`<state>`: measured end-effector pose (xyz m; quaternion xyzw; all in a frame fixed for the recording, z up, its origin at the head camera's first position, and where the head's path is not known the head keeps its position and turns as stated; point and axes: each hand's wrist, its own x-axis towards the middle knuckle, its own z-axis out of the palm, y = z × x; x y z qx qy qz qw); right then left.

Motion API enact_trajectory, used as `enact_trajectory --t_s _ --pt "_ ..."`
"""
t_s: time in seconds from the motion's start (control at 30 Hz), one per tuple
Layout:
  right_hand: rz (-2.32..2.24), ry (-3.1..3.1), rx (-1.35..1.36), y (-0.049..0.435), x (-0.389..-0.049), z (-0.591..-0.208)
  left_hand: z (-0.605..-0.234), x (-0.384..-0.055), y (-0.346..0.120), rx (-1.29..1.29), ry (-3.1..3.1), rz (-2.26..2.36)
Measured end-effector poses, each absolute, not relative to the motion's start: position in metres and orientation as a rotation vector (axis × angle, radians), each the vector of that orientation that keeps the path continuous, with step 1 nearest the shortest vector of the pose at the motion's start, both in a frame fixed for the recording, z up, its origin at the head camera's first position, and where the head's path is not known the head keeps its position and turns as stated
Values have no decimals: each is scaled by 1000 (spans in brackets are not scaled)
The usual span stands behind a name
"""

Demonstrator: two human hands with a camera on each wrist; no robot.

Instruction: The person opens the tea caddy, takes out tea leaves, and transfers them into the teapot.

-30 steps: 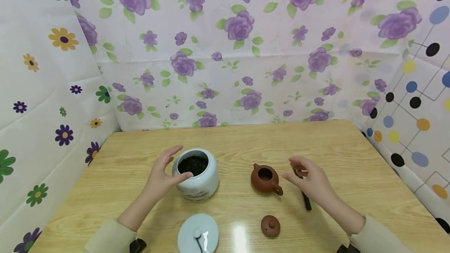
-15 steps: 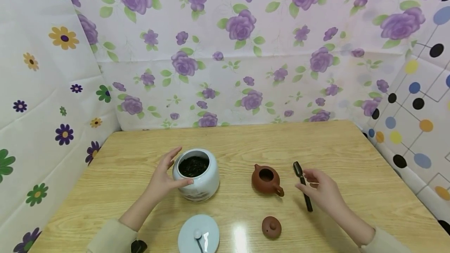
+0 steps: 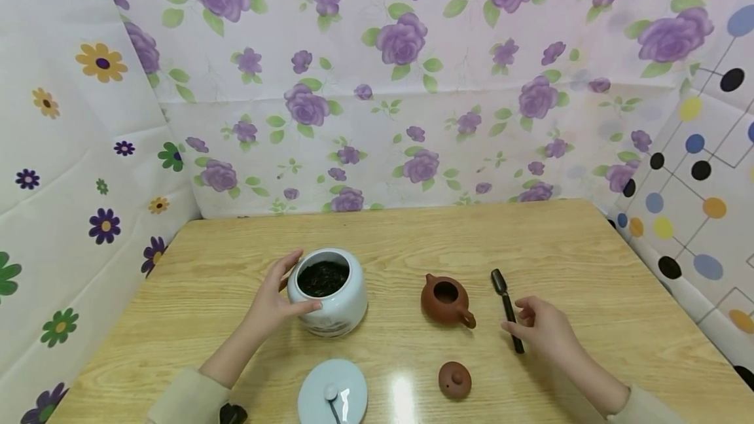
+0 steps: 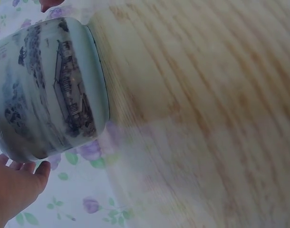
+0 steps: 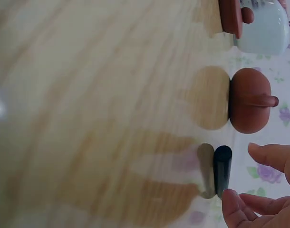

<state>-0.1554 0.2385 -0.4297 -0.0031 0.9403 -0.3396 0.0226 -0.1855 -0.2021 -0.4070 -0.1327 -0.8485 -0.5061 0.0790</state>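
Note:
A white porcelain jar (image 3: 338, 313) filled with dark tea leaves (image 3: 323, 278) stands left of centre. My left hand (image 3: 273, 300) holds it near the mouth, thumb at the near rim and fingers round the left side; the left wrist view shows the jar's painted side (image 4: 64, 90). On the right lies a dark tea scoop (image 3: 508, 309), its bowl pointing away. My right hand (image 3: 548, 329) hovers just over its handle (image 5: 222, 166), thumb and fingers apart on either side and nothing between them. A brown clay teapot (image 3: 444, 303), lidless, sits between jar and scoop.
The teapot's small brown lid (image 3: 455, 380) lies in front of the teapot. A pale blue jar lid (image 3: 347, 378) with a round knob lies near the front edge. Flower-patterned cloth (image 3: 377, 116) hangs behind the wooden table (image 3: 400, 234), and patterned cloths line both sides.
My right hand has moved right and toward me, from beside the teapot down along the scoop to its handle. My left hand has closed slightly on the jar's side.

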Motion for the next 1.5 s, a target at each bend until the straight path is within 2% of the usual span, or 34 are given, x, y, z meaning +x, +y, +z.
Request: enact_trajectory --t_s 1.13,1.5 --pt "-950 2910 -54 250 -163 -438 -414 -185 -201 -354 -2554 -1509" --pt "-946 2849 13 256 -169 -433 -416 -185 -202 -335 -2568 -1508"
